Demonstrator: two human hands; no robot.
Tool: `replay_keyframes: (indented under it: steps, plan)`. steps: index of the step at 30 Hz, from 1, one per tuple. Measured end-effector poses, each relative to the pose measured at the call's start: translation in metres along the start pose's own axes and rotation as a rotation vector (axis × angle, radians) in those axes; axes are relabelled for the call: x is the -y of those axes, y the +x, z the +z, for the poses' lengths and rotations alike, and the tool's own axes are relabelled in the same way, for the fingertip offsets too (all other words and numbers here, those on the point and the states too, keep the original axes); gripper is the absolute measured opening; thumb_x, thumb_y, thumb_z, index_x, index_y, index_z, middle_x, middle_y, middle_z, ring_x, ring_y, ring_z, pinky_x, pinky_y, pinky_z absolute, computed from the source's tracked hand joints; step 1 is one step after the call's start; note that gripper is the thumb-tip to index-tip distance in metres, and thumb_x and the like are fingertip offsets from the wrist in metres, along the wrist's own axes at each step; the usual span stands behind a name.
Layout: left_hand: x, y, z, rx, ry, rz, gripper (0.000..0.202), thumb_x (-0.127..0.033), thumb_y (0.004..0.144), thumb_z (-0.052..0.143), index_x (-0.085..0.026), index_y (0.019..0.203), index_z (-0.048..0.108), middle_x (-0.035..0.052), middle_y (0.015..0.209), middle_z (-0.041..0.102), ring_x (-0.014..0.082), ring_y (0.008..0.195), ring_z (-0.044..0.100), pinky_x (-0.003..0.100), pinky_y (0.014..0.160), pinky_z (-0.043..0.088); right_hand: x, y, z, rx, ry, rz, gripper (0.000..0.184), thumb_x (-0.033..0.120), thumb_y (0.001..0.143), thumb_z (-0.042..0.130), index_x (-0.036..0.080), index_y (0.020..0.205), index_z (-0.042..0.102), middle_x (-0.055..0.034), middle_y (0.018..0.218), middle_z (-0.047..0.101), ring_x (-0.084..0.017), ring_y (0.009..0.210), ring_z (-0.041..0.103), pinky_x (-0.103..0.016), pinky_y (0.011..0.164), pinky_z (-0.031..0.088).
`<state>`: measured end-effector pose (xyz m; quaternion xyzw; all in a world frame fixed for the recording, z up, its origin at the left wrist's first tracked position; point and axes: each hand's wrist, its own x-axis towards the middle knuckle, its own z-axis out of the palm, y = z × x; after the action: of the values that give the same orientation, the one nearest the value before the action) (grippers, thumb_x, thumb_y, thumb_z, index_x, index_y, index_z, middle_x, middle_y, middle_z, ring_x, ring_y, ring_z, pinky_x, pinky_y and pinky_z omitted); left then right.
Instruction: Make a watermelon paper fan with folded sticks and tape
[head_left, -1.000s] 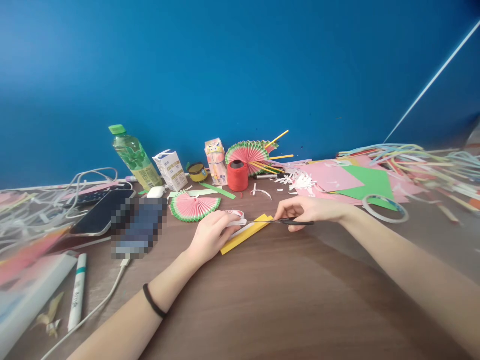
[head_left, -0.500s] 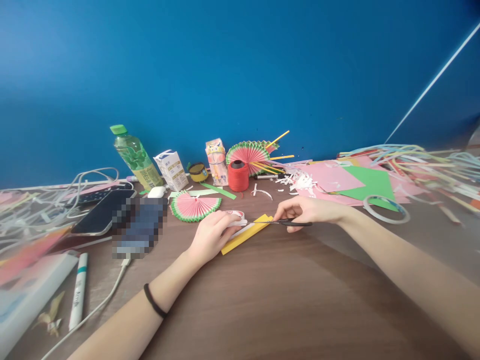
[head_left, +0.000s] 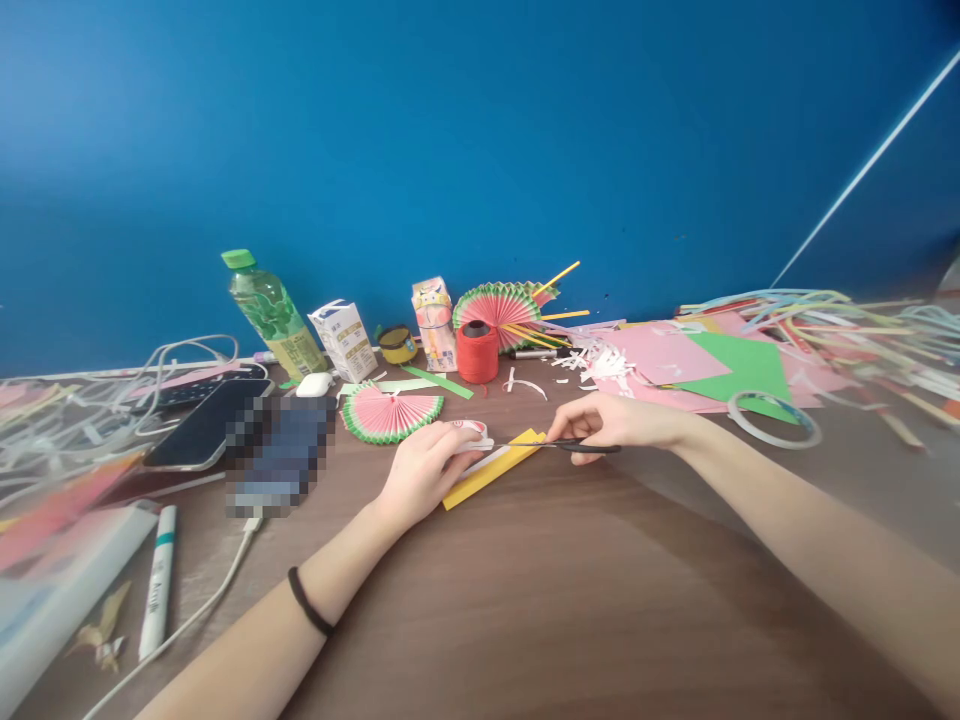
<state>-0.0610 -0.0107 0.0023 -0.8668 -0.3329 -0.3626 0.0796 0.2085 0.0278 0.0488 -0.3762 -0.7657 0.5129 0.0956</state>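
Observation:
My left hand [head_left: 422, 472] curls around a small white and pink tape roll [head_left: 469, 432] at mid-table, fingers closed on it. My right hand [head_left: 611, 422] grips black scissors [head_left: 577, 446], whose thin blades reach left towards the tape roll. Beneath both lies a folded yellow paper strip [head_left: 495, 468] on the brown table [head_left: 555, 610]. A pink and green pleated paper fan [head_left: 390, 411] sits just behind my left hand.
At the back stand a green-capped bottle [head_left: 271, 315], two small cartons [head_left: 345, 338], a red thread spool [head_left: 476, 351] and another pleated fan [head_left: 496, 305]. Pink and green sheets [head_left: 697, 365], a clear tape ring [head_left: 772, 417] and coloured strips fill the right. Phones, cables and a marker [head_left: 156, 582] lie left.

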Motion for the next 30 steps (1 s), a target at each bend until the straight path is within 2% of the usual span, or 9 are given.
replay_keyframes:
  steps: [13,18,26,30]
  plan:
    - [0.001,-0.0002,0.001,-0.017,0.013,0.001,0.01,-0.023,0.085,0.051,-0.019,0.093,0.055,0.0067,0.093,0.069,0.0149,0.08,0.065,0.027,0.071,0.053,-0.0042,0.002,0.0007,-0.005,0.001,0.0,0.03,0.035,0.066,0.065,0.015,0.089,0.063,0.0055,0.053,0.047,-0.007,0.05,0.042,-0.022,0.05,0.033]
    - [0.0008,-0.0002,0.0019,-0.024,0.022,0.007,0.01,-0.022,0.084,0.052,-0.018,0.093,0.055,0.0068,0.093,0.069,0.0151,0.081,0.065,0.027,0.072,0.053,-0.0048,0.0027,0.0004,-0.015,-0.042,-0.011,0.031,0.035,0.065,0.066,0.015,0.089,0.063,0.0063,0.052,0.045,-0.007,0.049,0.04,-0.021,0.048,0.03]
    - [0.0012,-0.0014,0.0013,0.025,-0.003,-0.007,0.01,-0.022,0.085,0.05,-0.019,0.094,0.054,0.0069,0.098,0.068,0.016,0.086,0.065,0.029,0.075,0.053,-0.0024,0.0025,0.0004,-0.04,-0.086,-0.013,0.035,0.041,0.063,0.068,0.015,0.087,0.064,0.0065,0.051,0.042,-0.008,0.051,0.038,-0.022,0.05,0.028]
    - [0.0005,-0.0015,0.0003,0.069,-0.009,-0.064,0.015,-0.024,0.084,0.051,-0.019,0.097,0.053,0.0069,0.1,0.067,0.0173,0.089,0.064,0.03,0.077,0.052,-0.004,0.0024,-0.0003,-0.044,-0.094,-0.017,0.036,0.041,0.063,0.068,0.015,0.086,0.064,0.0063,0.052,0.041,-0.008,0.051,0.037,-0.022,0.049,0.027]
